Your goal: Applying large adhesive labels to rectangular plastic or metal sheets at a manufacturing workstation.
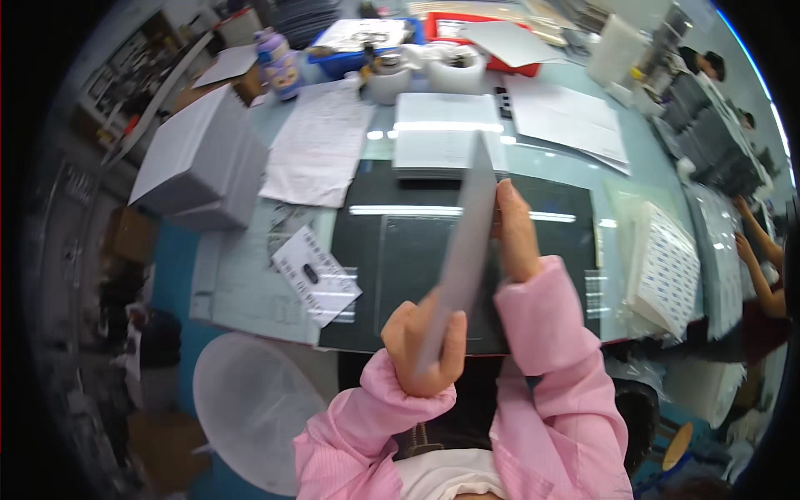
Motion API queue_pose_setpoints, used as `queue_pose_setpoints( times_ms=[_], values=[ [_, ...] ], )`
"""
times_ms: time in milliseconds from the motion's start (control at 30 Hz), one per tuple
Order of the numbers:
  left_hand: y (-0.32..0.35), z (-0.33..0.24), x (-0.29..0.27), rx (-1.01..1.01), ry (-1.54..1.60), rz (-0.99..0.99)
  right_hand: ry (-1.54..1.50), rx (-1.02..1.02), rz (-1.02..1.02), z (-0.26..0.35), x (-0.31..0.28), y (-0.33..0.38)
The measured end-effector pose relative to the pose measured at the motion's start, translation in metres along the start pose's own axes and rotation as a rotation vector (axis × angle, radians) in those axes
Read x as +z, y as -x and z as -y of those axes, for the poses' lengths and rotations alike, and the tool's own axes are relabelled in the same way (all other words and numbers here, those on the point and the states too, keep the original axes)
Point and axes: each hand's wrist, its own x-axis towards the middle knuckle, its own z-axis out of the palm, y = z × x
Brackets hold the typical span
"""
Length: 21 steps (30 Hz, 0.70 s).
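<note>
- Clock centred on the black work mat (408,283), which lies on the glass-topped table (225,275); 12 is away from the wearer.
- Grey-white flat panel (462,258): held above the mat near clock centre, seen almost edge-on, upper end toward 12, lower end between 6 and 7. Slightly blurred.
- Left hand (421,346): closed around the panel's lower end, panel between thumb and fingers.
- Right hand (518,233): at the panel's 3 o'clock side, partly open, fingers raised beside its upper half. Far side hidden; cannot tell whether it grips or only steadies.
- At 12, touching the mat's far edge: stack of white panels (446,137).
- At 1: loose white sheets (575,121).
- At 3: wrapped white stack with blue printing (664,271); farther out, a co-worker's forearms (758,267).
- At 9: white printed card (315,279) with a dark oval, just beside the mat.
- At 10: tall white stack (200,158).
- Between 10 and 11: creased paper sheet (317,146); beyond it, purple bottle (279,65).
- At 11, far side: blue tray (327,58). Just past 12: red tray (510,68).
- At 8, below table level: translucent white bin (250,408).
</note>
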Motion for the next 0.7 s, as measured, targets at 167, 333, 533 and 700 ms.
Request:
queue_pose_setpoints(
  times_ms=[167,333,533,700],
  values=[
    [0.032,0.023,-0.033,-0.852,0.609,0.205,0.46,-0.084,0.071,0.014,-0.011,-0.004],
    [0.071,0.025,-0.049,-1.227,0.844,0.497,0.782,-0.057,0.037,-0.001,-0.024,-0.006],
    [0.073,0.022,-0.059,-0.498,0.282,0.577,0.902,-0.169,0.033,-0.012,-0.022,-0.002],
    [0.07,0.026,-0.05,-0.01,-0.132,0.596,0.914,-0.15,0.08,-0.013,-0.019,0.0]
  ],
)
